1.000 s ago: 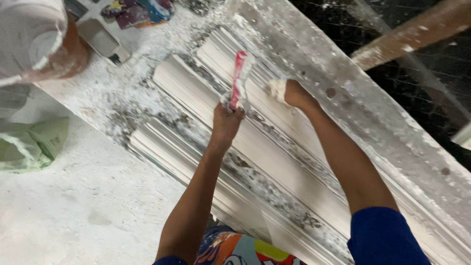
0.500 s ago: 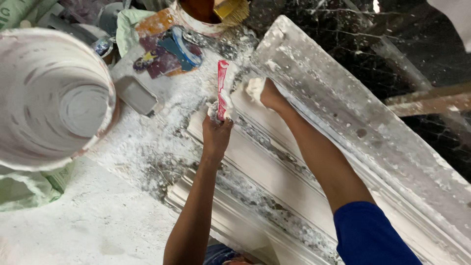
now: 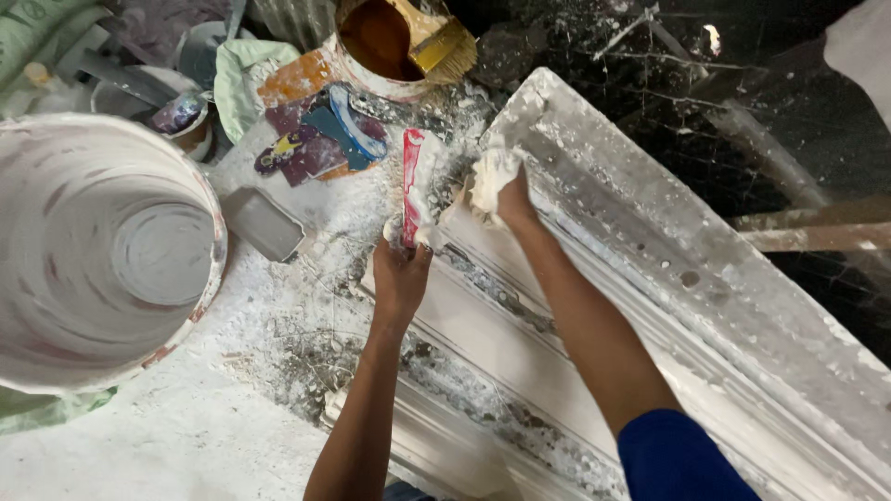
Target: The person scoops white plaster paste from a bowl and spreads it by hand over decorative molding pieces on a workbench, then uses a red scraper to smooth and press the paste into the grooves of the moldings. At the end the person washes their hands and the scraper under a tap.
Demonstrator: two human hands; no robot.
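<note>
A long white plaster cornice moulding (image 3: 520, 343) lies diagonally on a plaster-covered surface. My left hand (image 3: 401, 271) grips a red-handled scraper (image 3: 412, 186), which points up past the moulding's near end. My right hand (image 3: 504, 190) is closed around a lump of wet white plaster (image 3: 489, 174) and presses it against the end of the moulding. Both forearms reach up from the bottom of the view. A second, wider moulded piece (image 3: 705, 269) lies alongside on the right.
A large white bucket (image 3: 97, 250) stands at left. A small tub with brown liquid and a brush (image 3: 399, 42) sits at the top. Colourful scraps (image 3: 320, 134), a grey flat tool (image 3: 263, 223), a green bag (image 3: 56, 408) and wooden strips (image 3: 817, 232) lie around.
The view has shifted, so the bucket and the brown tub have come into sight. Both hands have travelled along the moulding to its end, still holding the scraper and the plaster.
</note>
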